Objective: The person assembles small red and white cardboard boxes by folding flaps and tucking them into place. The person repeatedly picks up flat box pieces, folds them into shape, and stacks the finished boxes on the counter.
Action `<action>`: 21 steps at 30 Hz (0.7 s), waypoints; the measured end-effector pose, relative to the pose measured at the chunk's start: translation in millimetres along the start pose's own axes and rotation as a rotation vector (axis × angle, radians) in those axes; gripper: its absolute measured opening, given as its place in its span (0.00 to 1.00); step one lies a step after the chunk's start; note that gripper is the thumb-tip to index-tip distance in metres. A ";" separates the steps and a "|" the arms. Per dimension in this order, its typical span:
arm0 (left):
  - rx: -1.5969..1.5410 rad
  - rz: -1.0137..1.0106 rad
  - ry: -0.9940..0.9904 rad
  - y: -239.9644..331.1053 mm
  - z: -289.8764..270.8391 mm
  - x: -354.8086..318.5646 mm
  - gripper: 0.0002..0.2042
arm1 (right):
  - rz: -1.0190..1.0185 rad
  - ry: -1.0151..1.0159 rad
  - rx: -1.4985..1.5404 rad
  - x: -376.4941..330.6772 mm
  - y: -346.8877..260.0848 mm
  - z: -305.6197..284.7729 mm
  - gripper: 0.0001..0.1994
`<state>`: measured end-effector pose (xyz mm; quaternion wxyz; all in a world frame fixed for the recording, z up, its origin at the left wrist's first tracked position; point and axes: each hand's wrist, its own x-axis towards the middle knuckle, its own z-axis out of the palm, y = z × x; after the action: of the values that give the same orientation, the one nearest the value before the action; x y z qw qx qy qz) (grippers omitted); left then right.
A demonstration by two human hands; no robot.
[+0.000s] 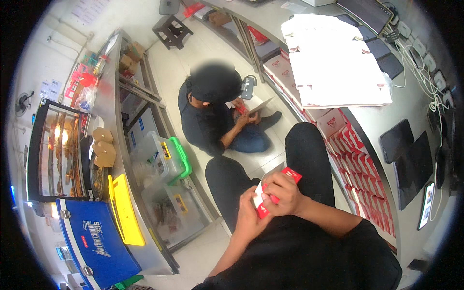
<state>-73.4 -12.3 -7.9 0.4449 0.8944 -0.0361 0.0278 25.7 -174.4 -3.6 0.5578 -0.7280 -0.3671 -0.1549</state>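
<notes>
Above my lap I hold a small red-and-white cardboard box (pixel 292 173) between both hands. My left hand (pixel 249 211) is closed around its near left side. My right hand (pixel 282 193) grips it from the right and above, fingers curled over the card. My fingers cover much of the box, so its full shape is hidden. In front of my knees a co-worker (pixel 208 116) in dark clothes sits on the floor, handling a piece of card (pixel 261 106).
White flat box blanks (pixel 338 63) lie stacked on the right counter, near tablets (pixel 396 140) and cables. Folded red-and-white boxes (pixel 362 181) fill the shelf below. At left are a yellow board (pixel 126 212), blue cooler (pixel 96 241), food warmer (pixel 60 150) and plastic bins (pixel 157 154). A stool (pixel 172 32) stands behind.
</notes>
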 end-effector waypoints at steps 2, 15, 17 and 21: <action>0.027 -0.083 0.037 3.5 -6.4 5.2 0.38 | 0.074 -0.029 0.022 -3.8 -5.0 1.4 0.07; -1.073 -0.476 0.191 -78.2 18.1 -16.1 0.08 | 0.866 0.232 1.278 -37.7 42.0 -37.6 0.16; -1.228 -0.620 -0.123 -54.4 56.0 -18.5 0.20 | 0.628 -0.182 0.224 -54.4 35.4 -6.0 0.11; -0.990 -0.443 -0.285 -62.5 66.0 6.6 0.30 | 0.836 0.119 0.099 -85.7 66.5 8.9 0.07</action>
<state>-60.1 -27.6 -96.7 0.7978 0.5598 0.0840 -0.2076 12.7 -204.3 -107.4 0.6272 -0.7764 -0.0144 0.0608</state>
